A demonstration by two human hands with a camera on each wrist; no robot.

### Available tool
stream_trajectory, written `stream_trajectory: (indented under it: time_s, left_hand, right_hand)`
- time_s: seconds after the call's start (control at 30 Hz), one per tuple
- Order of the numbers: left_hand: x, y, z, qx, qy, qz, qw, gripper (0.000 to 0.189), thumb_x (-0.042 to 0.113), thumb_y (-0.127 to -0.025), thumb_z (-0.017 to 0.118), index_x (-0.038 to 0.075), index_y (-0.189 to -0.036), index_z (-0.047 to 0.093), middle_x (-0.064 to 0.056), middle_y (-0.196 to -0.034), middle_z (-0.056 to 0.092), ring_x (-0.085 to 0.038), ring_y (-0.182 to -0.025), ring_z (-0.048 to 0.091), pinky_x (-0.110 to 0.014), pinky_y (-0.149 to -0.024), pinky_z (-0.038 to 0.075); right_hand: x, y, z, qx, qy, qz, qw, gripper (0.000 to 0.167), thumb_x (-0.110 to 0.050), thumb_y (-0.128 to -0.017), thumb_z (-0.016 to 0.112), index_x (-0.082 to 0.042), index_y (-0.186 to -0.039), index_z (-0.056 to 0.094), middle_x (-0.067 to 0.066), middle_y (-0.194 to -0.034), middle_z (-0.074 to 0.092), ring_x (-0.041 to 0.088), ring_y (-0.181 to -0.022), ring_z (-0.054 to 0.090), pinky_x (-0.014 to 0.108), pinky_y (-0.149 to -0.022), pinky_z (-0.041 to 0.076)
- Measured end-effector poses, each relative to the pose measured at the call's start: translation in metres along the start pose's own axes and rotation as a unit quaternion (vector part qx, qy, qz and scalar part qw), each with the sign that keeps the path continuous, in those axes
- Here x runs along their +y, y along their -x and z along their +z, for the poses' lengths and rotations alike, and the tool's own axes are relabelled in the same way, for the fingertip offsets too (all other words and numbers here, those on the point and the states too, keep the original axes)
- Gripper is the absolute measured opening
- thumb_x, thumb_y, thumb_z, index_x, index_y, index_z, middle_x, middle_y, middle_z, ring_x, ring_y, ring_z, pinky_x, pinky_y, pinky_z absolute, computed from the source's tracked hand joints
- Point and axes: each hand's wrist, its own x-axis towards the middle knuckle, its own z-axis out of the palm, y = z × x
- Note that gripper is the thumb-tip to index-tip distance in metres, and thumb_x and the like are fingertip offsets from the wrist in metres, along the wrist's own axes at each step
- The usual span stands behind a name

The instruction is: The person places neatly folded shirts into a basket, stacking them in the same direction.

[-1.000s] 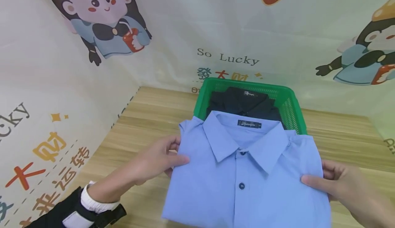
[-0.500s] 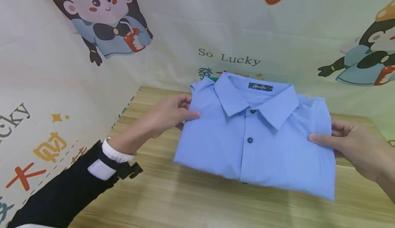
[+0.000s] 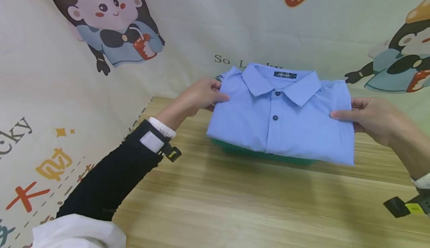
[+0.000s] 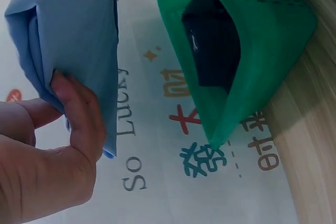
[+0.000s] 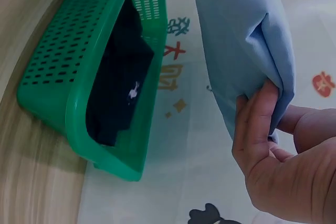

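Observation:
A folded light-blue shirt [image 3: 279, 117], collar away from me and dark buttons down its front, is held up by both hands. My left hand [image 3: 205, 95] pinches its left edge, thumb on top and fingers underneath. At the right edge, my right hand [image 3: 376, 119] grips it the same way. Beneath the shirt stands a green plastic basket [image 3: 268, 156], mostly hidden in the head view. Both wrist views show a gap between shirt and basket. Inside the basket lies a dark folded shirt [image 5: 121, 77].
The basket stands on a wood-grain table [image 3: 235, 203]. Behind and to the left hangs a pale printed cloth [image 3: 188, 20] with cartoon figures and lettering. A black wrist camera [image 3: 171, 153] sits on my left forearm.
Both hands have carried the blue shirt forward, away from me, from in front of the basket to above it. The grip on both edges looks the same.

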Motion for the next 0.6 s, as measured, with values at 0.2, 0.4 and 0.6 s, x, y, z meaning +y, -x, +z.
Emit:
stream_trajectory:
  time_s: [0.2,0.4,0.6]
  left_hand:
    - [0.000,-0.030,0.004,0.023,-0.044,-0.014,0.9986,0.020,0.012,-0.102,0.067,-0.001,-0.116,0.063,-0.012,-0.111,0.061,-0.023,-0.099,0.062,-0.035,-0.086,0.058]
    - [-0.011,-0.054,0.008,0.052,-0.080,-0.004,0.9954,0.024,0.012,-0.099,0.071,0.004,-0.082,0.056,-0.003,-0.075,0.048,-0.014,-0.066,0.048,-0.024,-0.062,0.043]
    - [-0.025,-0.070,0.014,0.053,-0.103,0.003,0.9932,0.046,0.010,-0.095,0.073,0.011,-0.065,0.038,0.003,-0.056,0.034,-0.010,-0.051,0.034,-0.023,-0.051,0.030]
  right_hand:
    - [0.002,-0.023,-0.008,-0.006,-0.005,0.016,0.9998,0.058,-0.023,-0.103,0.068,0.012,-0.143,0.046,-0.012,-0.095,0.069,0.009,-0.085,0.071,0.029,-0.077,0.060]
    - [0.009,-0.044,-0.007,-0.006,-0.015,0.029,0.9994,0.066,-0.021,-0.102,0.069,0.015,-0.148,0.039,-0.012,-0.092,0.068,0.006,-0.082,0.069,0.027,-0.077,0.060]
    - [0.019,-0.059,-0.003,0.001,-0.003,0.043,0.9991,0.058,-0.018,-0.100,0.070,0.016,-0.141,0.046,-0.009,-0.087,0.069,0.007,-0.078,0.068,0.027,-0.074,0.060]
